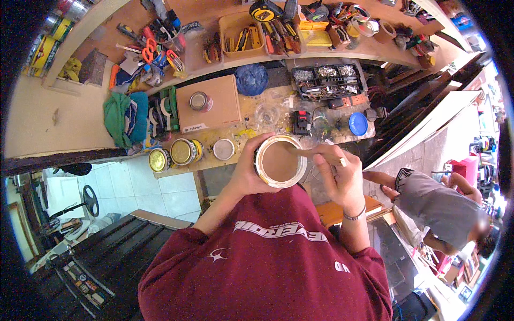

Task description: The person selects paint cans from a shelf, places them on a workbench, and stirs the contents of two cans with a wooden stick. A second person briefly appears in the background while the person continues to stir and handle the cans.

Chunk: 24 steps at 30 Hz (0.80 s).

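My left hand is wrapped round the side of an open round can, lifted in front of my chest. Smooth tan-brown paint fills it, and drips streak its pale rim. A flat wooden stirring stick slants over the rim on the right, its far end dipping into the paint. Bent fingers of my right hand grip the stick's outer end. Behind the can, the workbench holds a white round lid and two paint tins at its near left edge.
A cardboard box with a small can on it stands behind left. Farther right are a black battery, a blue lid and a screw organizer. Tools crowd the shelf. Another person bends at the right.
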### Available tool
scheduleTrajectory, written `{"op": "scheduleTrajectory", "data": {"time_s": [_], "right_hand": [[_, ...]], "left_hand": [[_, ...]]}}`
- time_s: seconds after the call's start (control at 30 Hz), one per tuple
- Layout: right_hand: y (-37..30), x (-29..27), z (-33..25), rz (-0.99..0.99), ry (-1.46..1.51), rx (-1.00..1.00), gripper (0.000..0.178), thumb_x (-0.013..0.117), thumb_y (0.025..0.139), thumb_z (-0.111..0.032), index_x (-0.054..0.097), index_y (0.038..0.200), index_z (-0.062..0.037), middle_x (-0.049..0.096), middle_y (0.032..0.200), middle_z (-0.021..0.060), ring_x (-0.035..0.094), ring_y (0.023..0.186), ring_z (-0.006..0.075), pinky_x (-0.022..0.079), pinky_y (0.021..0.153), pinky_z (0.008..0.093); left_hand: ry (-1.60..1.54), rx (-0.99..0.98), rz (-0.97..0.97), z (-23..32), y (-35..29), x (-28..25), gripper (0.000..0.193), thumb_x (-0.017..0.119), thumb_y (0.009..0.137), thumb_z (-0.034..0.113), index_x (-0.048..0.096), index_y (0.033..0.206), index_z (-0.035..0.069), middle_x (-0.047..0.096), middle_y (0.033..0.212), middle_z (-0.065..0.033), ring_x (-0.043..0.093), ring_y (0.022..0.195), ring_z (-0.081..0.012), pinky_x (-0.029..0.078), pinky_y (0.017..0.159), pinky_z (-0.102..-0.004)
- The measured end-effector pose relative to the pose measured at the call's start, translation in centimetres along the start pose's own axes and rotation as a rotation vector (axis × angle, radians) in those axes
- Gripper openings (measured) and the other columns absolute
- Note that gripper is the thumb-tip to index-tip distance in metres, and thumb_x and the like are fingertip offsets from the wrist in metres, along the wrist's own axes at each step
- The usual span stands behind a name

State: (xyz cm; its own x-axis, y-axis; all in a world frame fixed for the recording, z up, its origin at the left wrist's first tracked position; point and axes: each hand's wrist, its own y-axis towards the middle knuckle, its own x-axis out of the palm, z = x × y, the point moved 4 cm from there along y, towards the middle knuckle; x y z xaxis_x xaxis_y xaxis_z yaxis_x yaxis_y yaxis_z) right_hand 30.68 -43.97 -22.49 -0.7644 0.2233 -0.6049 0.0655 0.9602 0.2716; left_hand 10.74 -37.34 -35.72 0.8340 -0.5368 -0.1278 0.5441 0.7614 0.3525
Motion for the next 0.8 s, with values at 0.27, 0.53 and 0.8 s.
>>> {"op": "scheduleTrajectory", "data": {"time_s": [0.27, 0.53, 0.8], "right_hand": [[-1.4, 4.2, 0.8, -0.151, 0.148, 0.038, 0.009, 0.071, 0.092, -0.009, 0.066, 0.096, -0.0024, 0.064, 0.075, 0.0163, 0.065, 0.065, 0.0387, 0.052, 0.059, 0.0455], [-1.9, 9.6, 4.8, -0.047, 0.04, 0.058, 0.01, 0.07, 0.093, -0.011, 0.066, 0.098, -0.0039, 0.068, 0.082, 0.0172, 0.068, 0.07, 0.0376, 0.054, 0.063, 0.0463], [-3.3, 15.6, 9.3, -0.308, 0.041, 0.255, 0.011, 0.069, 0.092, -0.007, 0.066, 0.101, -0.0022, 0.072, 0.093, 0.0213, 0.071, 0.078, 0.0401, 0.056, 0.066, 0.0438]], "left_hand": [[-0.037, -0.105, 0.059, -2.8, -2.4, 0.3, 0.118, 0.101, 0.051, 0.026, 0.04, 0.148, 0.005, 0.05, 0.146, -0.0169, 0.052, 0.135, -0.0326, 0.042, 0.115, -0.0451], [0.076, -0.143, 0.116, -8.4, -5.9, -0.8, 0.114, 0.101, 0.053, 0.025, 0.039, 0.147, 0.006, 0.05, 0.143, -0.0158, 0.05, 0.133, -0.0336, 0.04, 0.114, -0.0472], [0.107, -0.307, 0.125, -15.6, -8.9, -0.9, 0.112, 0.1, 0.055, 0.027, 0.039, 0.146, 0.003, 0.049, 0.142, -0.0184, 0.052, 0.131, -0.0372, 0.043, 0.111, -0.0483]]}}
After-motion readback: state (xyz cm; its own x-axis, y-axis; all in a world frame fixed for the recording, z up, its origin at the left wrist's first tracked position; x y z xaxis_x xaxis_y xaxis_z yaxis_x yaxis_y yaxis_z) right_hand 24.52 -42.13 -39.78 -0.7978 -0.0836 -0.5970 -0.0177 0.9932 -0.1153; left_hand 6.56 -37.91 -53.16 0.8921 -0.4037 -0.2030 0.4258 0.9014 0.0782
